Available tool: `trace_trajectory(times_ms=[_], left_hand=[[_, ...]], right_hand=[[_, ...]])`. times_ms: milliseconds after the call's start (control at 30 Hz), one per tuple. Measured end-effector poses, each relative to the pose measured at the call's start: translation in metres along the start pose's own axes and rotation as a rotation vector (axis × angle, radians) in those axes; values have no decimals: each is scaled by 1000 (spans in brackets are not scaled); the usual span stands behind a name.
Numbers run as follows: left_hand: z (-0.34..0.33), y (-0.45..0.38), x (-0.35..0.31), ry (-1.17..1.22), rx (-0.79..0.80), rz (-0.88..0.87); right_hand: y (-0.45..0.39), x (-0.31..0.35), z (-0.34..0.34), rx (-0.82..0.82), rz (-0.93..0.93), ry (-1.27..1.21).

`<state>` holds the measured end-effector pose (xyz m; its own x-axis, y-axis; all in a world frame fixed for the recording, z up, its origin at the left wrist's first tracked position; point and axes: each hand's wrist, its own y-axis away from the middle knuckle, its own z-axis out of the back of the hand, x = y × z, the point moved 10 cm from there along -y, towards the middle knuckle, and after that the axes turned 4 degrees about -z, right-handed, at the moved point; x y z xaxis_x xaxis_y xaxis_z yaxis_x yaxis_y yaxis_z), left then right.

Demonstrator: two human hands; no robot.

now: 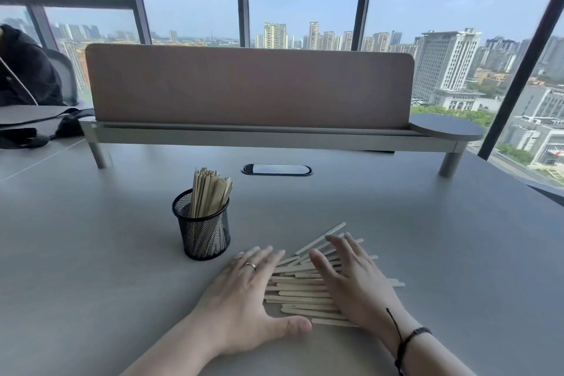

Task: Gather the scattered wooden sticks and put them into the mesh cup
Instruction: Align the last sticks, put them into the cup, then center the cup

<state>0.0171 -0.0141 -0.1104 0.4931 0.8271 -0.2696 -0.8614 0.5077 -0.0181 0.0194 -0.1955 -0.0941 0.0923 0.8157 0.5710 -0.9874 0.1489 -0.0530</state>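
A black mesh cup (204, 233) stands upright on the grey table (91, 253), holding several pale wooden sticks that poke out of its top. To its right and nearer to me lies a loose pile of wooden sticks (302, 290). My left hand (247, 293) lies flat with straight fingers against the pile's left side, thumb spread along the near edge. My right hand (357, 281) rests flat on the pile's right side, fingers straight, covering part of it. Neither hand grips a stick.
A padded divider panel on a raised shelf (250, 131) spans the back of the table, with an oval cable port (276, 169) in front of it. A dark bag (24, 70) sits at far left. Windows lie behind.
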Motion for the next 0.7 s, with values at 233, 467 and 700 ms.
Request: trace_trajectory(times_ms=[233, 467, 700], left_hand=[[-3, 0, -15, -18, 14, -71], [6, -3, -19, 26, -86, -61], [6, -4, -15, 3, -80, -25]], right_hand=[[-24, -6, 24, -141, 68, 26], [-34, -12, 7, 16, 89, 278], [-33, -10, -3, 58, 107, 298]])
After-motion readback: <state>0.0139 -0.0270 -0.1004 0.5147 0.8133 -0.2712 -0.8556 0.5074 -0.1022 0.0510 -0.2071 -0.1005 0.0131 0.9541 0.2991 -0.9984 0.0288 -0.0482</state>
